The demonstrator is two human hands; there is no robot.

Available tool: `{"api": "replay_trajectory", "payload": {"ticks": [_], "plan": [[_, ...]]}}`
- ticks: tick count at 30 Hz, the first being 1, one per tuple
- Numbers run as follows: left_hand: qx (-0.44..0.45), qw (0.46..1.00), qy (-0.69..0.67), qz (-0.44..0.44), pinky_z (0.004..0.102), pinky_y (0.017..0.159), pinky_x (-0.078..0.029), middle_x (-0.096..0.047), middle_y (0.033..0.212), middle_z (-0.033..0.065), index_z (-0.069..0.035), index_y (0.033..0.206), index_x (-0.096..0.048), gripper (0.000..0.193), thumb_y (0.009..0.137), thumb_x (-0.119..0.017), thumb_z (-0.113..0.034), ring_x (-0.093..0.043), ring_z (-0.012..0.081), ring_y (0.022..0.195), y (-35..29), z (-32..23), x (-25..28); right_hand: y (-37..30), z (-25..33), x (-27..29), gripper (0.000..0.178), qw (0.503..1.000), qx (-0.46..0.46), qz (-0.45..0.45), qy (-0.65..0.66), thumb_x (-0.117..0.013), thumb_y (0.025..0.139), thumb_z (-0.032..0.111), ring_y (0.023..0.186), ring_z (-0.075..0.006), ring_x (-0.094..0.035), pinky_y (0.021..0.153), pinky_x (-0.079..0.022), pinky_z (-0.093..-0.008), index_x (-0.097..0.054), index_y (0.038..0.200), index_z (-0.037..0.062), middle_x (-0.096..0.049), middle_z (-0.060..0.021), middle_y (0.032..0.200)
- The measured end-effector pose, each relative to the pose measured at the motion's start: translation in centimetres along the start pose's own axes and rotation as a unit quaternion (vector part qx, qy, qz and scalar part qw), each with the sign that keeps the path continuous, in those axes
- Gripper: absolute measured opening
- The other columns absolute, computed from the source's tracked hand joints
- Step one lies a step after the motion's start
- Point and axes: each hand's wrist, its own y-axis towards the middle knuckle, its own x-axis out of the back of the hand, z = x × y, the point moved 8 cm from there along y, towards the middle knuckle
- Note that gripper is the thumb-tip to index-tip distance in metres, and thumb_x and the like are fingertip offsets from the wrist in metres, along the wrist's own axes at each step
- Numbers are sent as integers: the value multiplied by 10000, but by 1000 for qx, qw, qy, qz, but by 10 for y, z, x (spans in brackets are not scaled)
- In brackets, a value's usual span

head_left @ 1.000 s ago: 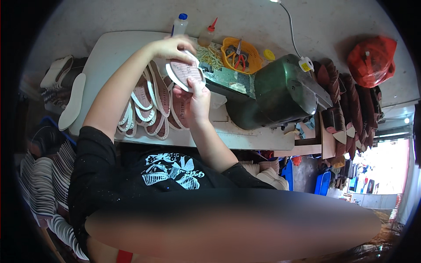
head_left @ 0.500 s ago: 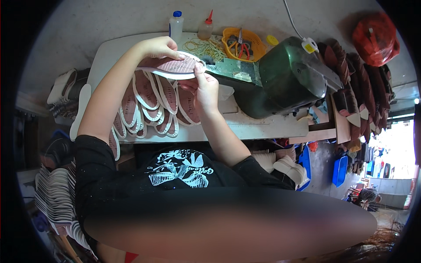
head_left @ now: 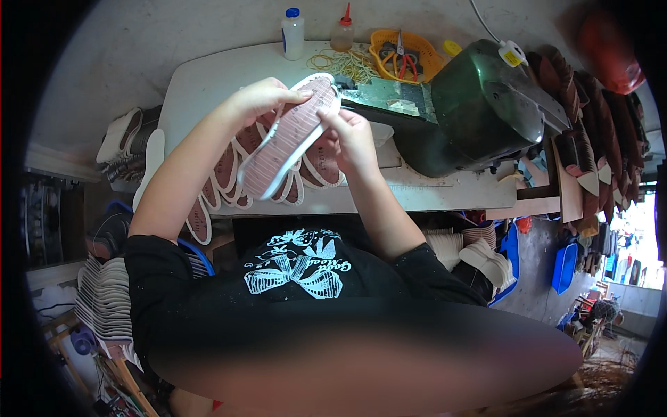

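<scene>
Raised over the table, a pinkish-brown shoe sole [head_left: 283, 142] with a white rim slants between my two hands. My left hand [head_left: 258, 102] is closed on its left edge near the far end, thumb lying on the ribbed face. On the opposite edge my right hand [head_left: 353, 141] pinches the rim between thumb and fingers. Below and behind it several similar white-edged soles [head_left: 199, 221] lie overlapping on the white table [head_left: 201, 80], partly covered by my hands and the held one.
A dark green machine [head_left: 472, 104] stands on the right. Further back are an orange basket [head_left: 434, 61] with pliers, a blue-capped bottle [head_left: 293, 38], a red-tipped bottle [head_left: 342, 35] and loose cords [head_left: 340, 64]. Stacked white-edged pieces [head_left: 104, 299] stand at lower left.
The sole has turned from lying nearly crosswise to a steep slant, its near end swinging toward me, its ribbed face now in fuller view. Both hands still hold it. The whole view has shifted slightly.
</scene>
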Motion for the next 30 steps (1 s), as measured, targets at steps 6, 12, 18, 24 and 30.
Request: {"api": "replay_trajectory", "payload": {"ticks": [6, 12, 18, 24, 30], "plan": [[19, 1000, -23, -9, 230, 393, -481, -625, 617, 94, 37, 792, -648, 519, 844, -592, -477, -585, 129, 443, -10, -3, -12, -22, -9, 2, 213, 992, -41, 30, -112, -684, 803, 175, 600, -83, -586, 530, -458, -201, -657, 872, -24, -656, -64, 762], [2, 999, 20, 27, 188, 358, -409, -523, 477, 2, -12, 746, -636, 401, 779, -700, -407, -487, 62, 368, -15, -16, -14, 1, 4, 15, 201, 997, -19, 22, -70, -655, 824, 166, 603, -73, -571, 563, -449, -210, -662, 862, -31, -650, -51, 739], [-26, 997, -28, -71, 207, 389, -345, -403, 430, -68, -84, 674, -601, 352, 710, -776, -387, -327, 29, 340, 4, -3, -2, 0, -1, 23, 247, 1000, 2, -8, -25, -652, 841, 207, 679, -55, -560, 629, -434, -192, -648, 895, -34, -640, -31, 792], [-54, 991, -73, -97, 187, 382, -331, -394, 437, -74, -85, 659, -547, 387, 713, -777, -391, -333, 24, 341, 12, -13, 7, -45, -29, 11, 265, 992, -99, 36, -76, -657, 833, 214, 654, -124, -625, 585, -521, -256, -636, 914, -37, -650, -79, 781], [-44, 991, -44, -118, 190, 380, -337, -389, 433, -68, -94, 634, -520, 426, 698, -777, -428, -337, 31, 339, 27, -19, 20, -31, -17, 2, 208, 1000, -10, -8, -11, -596, 874, 156, 578, -133, -622, 505, -517, -234, -622, 890, -50, -640, -99, 762]]}}
